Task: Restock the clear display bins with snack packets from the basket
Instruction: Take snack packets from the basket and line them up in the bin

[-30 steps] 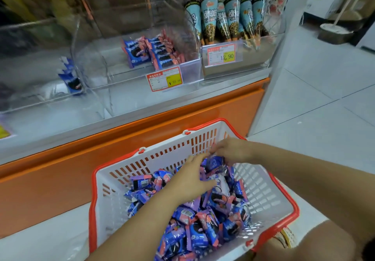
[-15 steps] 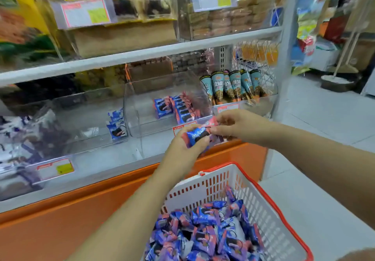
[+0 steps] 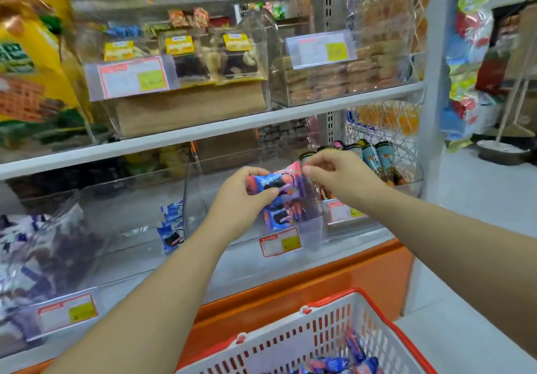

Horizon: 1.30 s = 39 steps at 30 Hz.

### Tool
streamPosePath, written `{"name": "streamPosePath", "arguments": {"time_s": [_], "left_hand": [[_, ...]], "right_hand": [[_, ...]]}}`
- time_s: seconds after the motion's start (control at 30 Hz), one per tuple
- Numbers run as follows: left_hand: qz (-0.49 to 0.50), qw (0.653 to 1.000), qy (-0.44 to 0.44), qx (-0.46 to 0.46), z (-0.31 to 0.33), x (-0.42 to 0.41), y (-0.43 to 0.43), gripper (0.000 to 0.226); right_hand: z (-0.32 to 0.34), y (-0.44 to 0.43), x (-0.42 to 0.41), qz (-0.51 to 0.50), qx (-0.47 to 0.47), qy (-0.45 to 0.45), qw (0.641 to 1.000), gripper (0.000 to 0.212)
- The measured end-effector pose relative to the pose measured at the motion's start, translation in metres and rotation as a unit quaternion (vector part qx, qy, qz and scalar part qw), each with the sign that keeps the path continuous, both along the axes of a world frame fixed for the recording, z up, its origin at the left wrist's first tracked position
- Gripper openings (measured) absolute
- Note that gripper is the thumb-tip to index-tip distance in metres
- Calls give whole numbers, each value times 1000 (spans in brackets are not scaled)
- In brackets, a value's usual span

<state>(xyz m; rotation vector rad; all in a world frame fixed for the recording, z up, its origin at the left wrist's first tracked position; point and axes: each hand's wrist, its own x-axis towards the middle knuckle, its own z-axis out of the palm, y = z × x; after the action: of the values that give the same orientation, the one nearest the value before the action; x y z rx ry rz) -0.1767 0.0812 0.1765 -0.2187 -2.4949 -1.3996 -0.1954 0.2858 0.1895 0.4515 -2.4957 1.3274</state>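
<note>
1. Clear display bins: three stand side by side on the lower shelf (image 3: 203, 132), above an orange base (image 3: 319, 283). The middle bin (image 3: 312, 232) is the one the hands are at. The left bin (image 3: 122, 213) is blurred and runs off the frame's left edge. The right bin (image 3: 406, 196) is partly hidden behind the right arm.
2. One basket (image 3: 319, 336), white with a red rim, sits low in front of the base. The bottom edge of the frame cuts it off, so only its far wall and a corner of its load show.
3. Left hand (image 3: 241, 199): the fingers and thumb are curled round a small bunch of snack packets (image 3: 273, 183), blue and pink, held over the middle bin's opening. I cannot tell how many are in the bunch.
4. Right hand (image 3: 340, 173): the thumb and fingertips pinch the pink end of the top packet in that bunch, and the other fingers are curled in.
5. Cone snacks (image 3: 377, 164) stand upright in the right bin. At least four show, and others are hidden behind the right hand.
6. Binned packets (image 3: 280, 216) of the same blue and pink lie in the middle bin, just below the left hand and partly covered by it.
7. Basket packets (image 3: 334, 363) are cut off by the frame and too few show to count.
8. Blue-and-white packets (image 3: 171, 228) lean in the left bin's right corner, too blurred to count.
9. Three price tags, one on each bin front; the middle tag (image 3: 280, 241) is unreadable.
</note>
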Motion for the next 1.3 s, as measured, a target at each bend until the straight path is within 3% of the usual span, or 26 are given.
{"name": "streamPosePath", "arguments": {"time_s": [0.1, 0.2, 0.33, 0.5, 0.63, 1.3], "left_hand": [[39, 998, -32, -37, -11, -34, -6, 25], [38, 987, -77, -135, -32, -62, -5, 33], [-6, 961, -121, -250, -59, -86, 1, 41], [-46, 935, -184, -301, -81, -105, 5, 42], [-46, 927, -167, -332, -94, -112, 13, 36], [8, 905, -162, -392, -94, -116, 20, 77]], "right_hand": [[-8, 11, -21, -47, 96, 15, 994, 22], [-29, 15, -40, -51, 219, 10, 974, 30], [-48, 10, -51, -19, 276, -8, 961, 43], [-63, 9, -56, -10, 264, 2, 965, 48], [-70, 10, -54, -2, 270, 7, 963, 54], [-70, 9, -54, 0, 270, 22, 963, 57]]}}
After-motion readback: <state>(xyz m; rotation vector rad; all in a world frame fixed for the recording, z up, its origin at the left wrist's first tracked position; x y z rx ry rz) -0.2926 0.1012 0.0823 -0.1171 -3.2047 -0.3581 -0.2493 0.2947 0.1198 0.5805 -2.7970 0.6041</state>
